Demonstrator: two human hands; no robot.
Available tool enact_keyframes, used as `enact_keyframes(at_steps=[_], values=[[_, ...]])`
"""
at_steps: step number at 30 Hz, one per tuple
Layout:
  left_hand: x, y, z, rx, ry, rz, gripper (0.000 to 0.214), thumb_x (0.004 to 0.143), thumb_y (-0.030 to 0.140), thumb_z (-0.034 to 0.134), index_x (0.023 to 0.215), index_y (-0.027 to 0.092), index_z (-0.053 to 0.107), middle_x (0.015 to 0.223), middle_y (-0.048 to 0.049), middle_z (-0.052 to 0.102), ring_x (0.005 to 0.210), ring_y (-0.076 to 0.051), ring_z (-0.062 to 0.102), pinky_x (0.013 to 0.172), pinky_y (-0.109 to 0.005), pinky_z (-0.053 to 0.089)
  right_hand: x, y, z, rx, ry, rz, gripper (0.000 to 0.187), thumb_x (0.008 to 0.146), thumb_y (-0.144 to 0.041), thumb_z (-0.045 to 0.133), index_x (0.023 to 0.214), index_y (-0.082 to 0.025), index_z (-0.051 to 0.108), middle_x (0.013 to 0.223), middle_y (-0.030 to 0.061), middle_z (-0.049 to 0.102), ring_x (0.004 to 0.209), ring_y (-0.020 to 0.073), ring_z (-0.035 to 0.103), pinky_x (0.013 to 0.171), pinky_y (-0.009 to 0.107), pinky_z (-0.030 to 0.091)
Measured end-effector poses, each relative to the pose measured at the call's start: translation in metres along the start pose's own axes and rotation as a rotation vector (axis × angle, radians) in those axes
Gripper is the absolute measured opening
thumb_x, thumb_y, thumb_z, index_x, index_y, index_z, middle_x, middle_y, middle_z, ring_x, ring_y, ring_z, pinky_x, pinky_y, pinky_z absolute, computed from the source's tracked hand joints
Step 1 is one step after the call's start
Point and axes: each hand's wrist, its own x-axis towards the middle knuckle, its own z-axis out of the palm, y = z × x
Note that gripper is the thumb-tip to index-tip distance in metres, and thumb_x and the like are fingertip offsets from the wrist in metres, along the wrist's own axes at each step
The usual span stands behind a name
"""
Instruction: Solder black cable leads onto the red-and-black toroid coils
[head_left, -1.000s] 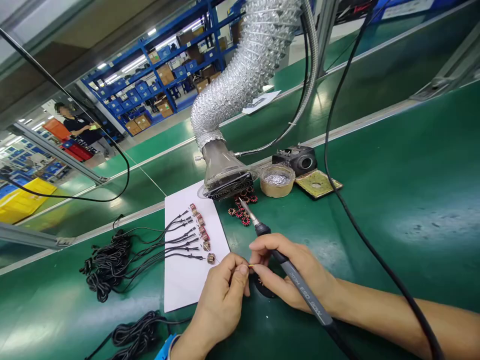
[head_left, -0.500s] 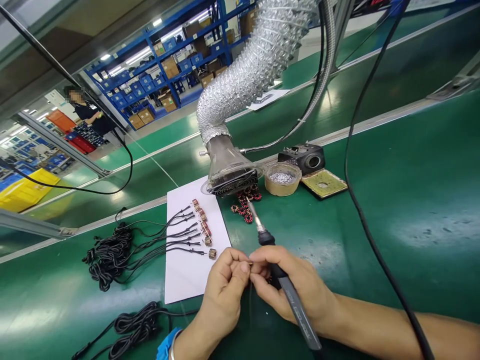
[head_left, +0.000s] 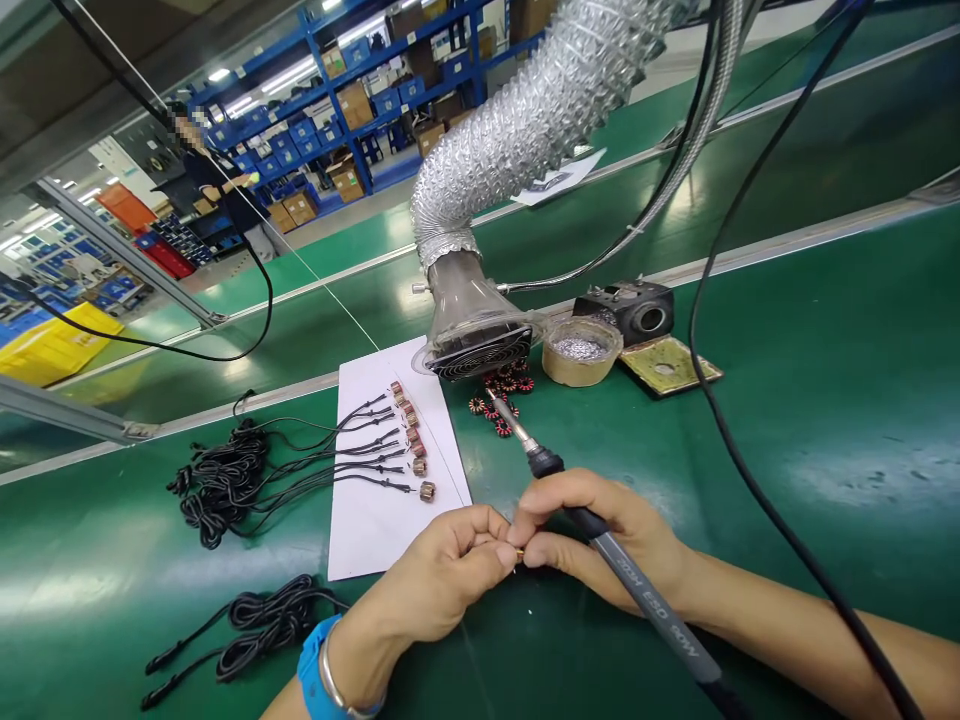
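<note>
My left hand (head_left: 442,570) and my right hand (head_left: 600,540) meet over the green bench, fingertips pinched together on a tiny brass-coloured part (head_left: 518,551). The right hand also holds a grey soldering iron (head_left: 600,535), tip pointing up and away toward the red-black coils (head_left: 501,395). Just left lies a white sheet (head_left: 382,520) with a row of small copper coils (head_left: 411,445) attached to black leads (head_left: 360,460). A blue band is on my left wrist.
A silver fume hose with a fan mouth (head_left: 472,345) hangs over the sheet's far edge. Beside it stand a solder-dross pot (head_left: 581,352), an iron stand (head_left: 634,305) and a yellow sponge pad (head_left: 667,365). Black cable bundles (head_left: 221,480) lie left. A person (head_left: 217,190) stands far off.
The view has shifted slightly; both hands have slid a little right and nearer, staying pinched on the small part, and the iron has tilted lower.
</note>
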Motion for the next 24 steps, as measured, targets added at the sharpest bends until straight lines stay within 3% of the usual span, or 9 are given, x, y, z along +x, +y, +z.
enact_keyframes(at_steps=[4, 9, 14, 17, 20, 24], values=[[-0.002, 0.003, -0.004, -0.028, -0.098, 0.000, 0.043, 0.079, 0.056, 0.066, 0.080, 0.016, 0.049, 0.057, 0.0100, 0.028, 0.049, -0.006, 0.017, 0.047, -0.023, 0.012, 0.002, -0.001, -0.002, 0.091, -0.061, 0.027, 0.033, 0.085, -0.011, 0.068, 0.113, -0.023, 0.055, 0.085, 0.0011, 0.073, 0.073, 0.0112, 0.072, 0.069, 0.021, 0.061], [0.000, -0.001, -0.006, 0.055, -0.145, 0.012, 0.040, 0.082, 0.053, 0.063, 0.078, 0.016, 0.049, 0.064, 0.0069, 0.033, 0.056, -0.008, 0.023, 0.052, -0.023, 0.018, -0.003, -0.003, -0.002, -0.035, -0.110, 0.062, 0.030, 0.085, -0.006, 0.060, 0.108, -0.023, 0.052, 0.085, 0.0007, 0.069, 0.074, 0.0113, 0.068, 0.070, 0.023, 0.058], [0.001, -0.005, -0.004, 0.281, 0.015, 0.027, 0.023, 0.089, 0.038, 0.055, 0.081, 0.017, 0.051, 0.067, 0.0051, 0.038, 0.060, -0.009, 0.031, 0.055, -0.022, 0.027, -0.002, -0.007, -0.004, -0.269, -0.141, 0.070, 0.027, 0.084, -0.007, 0.055, 0.106, -0.023, 0.051, 0.085, 0.0018, 0.067, 0.071, 0.0127, 0.066, 0.065, 0.023, 0.056], [0.000, -0.005, 0.000, 0.448, 0.109, 0.074, 0.014, 0.088, 0.029, 0.053, 0.085, 0.016, 0.057, 0.071, 0.0023, 0.050, 0.064, -0.012, 0.040, 0.059, -0.023, 0.035, 0.004, -0.013, 0.001, -0.379, -0.140, -0.029, 0.031, 0.082, -0.009, 0.057, 0.109, -0.023, 0.052, 0.087, 0.0020, 0.068, 0.072, 0.0146, 0.065, 0.066, 0.026, 0.055], [-0.002, -0.002, 0.004, 0.573, 0.136, 0.135, 0.012, 0.086, 0.022, 0.050, 0.088, 0.017, 0.060, 0.077, -0.0004, 0.059, 0.069, -0.014, 0.047, 0.063, -0.025, 0.039, 0.007, -0.019, 0.010, -0.426, -0.147, -0.099, 0.031, 0.084, -0.009, 0.056, 0.110, -0.024, 0.053, 0.083, 0.0009, 0.069, 0.067, 0.0145, 0.062, 0.061, 0.025, 0.053], [-0.003, 0.002, 0.009, 0.683, 0.116, 0.146, 0.014, 0.088, 0.018, 0.044, 0.088, 0.018, 0.058, 0.076, 0.0007, 0.058, 0.067, -0.014, 0.048, 0.062, -0.024, 0.038, 0.006, -0.019, 0.012, -0.408, -0.161, 0.008, 0.034, 0.085, -0.006, 0.051, 0.113, -0.024, 0.052, 0.088, 0.0018, 0.067, 0.076, 0.0150, 0.063, 0.068, 0.026, 0.054]])
